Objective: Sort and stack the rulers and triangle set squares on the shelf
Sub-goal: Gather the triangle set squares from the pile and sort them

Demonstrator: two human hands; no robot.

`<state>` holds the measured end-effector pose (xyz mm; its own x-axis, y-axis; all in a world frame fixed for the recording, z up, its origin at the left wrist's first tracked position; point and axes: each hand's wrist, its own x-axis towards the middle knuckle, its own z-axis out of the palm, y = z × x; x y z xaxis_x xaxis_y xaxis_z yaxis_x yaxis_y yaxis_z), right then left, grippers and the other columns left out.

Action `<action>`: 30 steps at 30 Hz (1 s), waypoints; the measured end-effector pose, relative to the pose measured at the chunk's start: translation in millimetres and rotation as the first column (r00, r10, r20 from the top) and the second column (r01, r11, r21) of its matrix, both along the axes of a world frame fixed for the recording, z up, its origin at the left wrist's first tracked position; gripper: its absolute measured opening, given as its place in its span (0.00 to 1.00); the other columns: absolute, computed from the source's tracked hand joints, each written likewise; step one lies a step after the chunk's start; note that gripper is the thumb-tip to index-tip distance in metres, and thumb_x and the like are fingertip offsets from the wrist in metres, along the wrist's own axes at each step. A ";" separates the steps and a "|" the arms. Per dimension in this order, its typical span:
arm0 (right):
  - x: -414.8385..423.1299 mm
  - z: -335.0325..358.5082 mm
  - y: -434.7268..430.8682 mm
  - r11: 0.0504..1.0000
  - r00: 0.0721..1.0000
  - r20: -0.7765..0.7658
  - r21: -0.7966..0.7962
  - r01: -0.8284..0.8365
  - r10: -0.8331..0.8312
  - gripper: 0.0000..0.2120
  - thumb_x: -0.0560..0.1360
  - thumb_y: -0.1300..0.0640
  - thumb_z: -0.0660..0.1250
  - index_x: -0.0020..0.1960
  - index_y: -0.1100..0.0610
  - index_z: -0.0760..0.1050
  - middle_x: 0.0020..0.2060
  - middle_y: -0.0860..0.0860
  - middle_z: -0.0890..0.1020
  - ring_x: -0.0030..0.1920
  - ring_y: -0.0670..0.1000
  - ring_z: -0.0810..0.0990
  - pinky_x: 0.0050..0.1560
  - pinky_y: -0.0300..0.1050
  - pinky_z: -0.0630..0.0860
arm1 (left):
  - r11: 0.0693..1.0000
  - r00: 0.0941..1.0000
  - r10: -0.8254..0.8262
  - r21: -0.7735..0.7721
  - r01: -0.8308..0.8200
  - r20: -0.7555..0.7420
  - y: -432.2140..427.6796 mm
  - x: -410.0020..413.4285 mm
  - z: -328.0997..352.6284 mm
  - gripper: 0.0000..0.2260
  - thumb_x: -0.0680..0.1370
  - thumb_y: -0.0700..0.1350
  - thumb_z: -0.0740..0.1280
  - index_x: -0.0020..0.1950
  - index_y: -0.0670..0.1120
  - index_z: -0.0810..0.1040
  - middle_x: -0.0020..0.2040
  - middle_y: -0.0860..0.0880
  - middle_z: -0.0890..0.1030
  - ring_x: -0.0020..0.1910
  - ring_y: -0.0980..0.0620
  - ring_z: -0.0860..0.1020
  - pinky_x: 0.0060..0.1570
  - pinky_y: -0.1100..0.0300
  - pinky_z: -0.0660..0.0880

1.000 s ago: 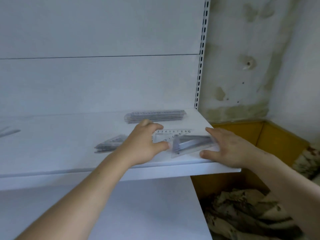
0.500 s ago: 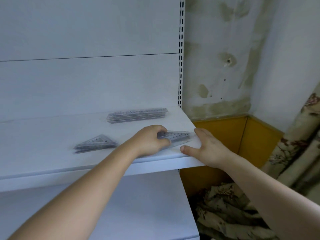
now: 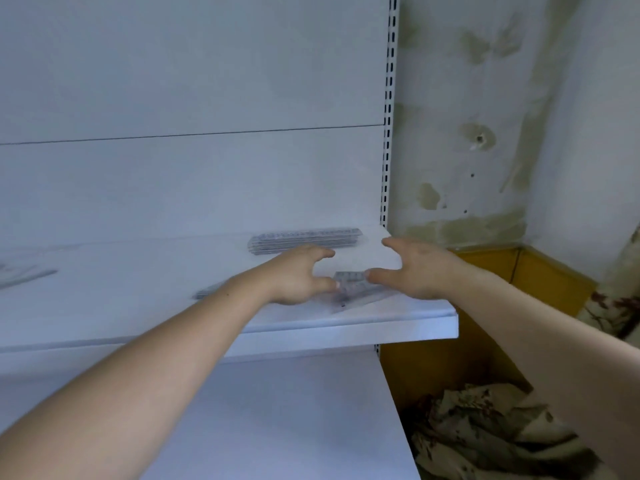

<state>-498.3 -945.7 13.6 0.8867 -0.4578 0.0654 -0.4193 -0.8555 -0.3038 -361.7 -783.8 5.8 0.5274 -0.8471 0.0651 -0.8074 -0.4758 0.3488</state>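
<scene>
Behind spread-fingered left hand [image 3: 294,276] and right hand [image 3: 417,268], ruler stack [image 3: 304,239] lengthwise left-right.

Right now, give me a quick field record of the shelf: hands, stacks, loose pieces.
left hand: open, left of loose set squares
right hand: open, on their other side
loose set squares: flat near shelf front edge, between both hands; contact unclear
ruler stack: at back, untouched
second pile: grey, partly behind left forearm
</scene>
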 end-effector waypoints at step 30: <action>437.0 13.1 473.8 0.719 0.758 -0.295 -0.251 -0.648 0.581 0.31 0.77 0.37 0.57 0.74 0.54 0.62 0.72 0.52 0.66 0.70 0.55 0.65 0.66 0.50 0.66 | 0.667 0.663 0.743 -0.020 -0.745 0.094 550.2 263.0 -17.7 0.23 0.76 0.56 0.64 0.69 0.51 0.67 0.71 0.50 0.66 0.69 0.49 0.65 0.67 0.55 0.64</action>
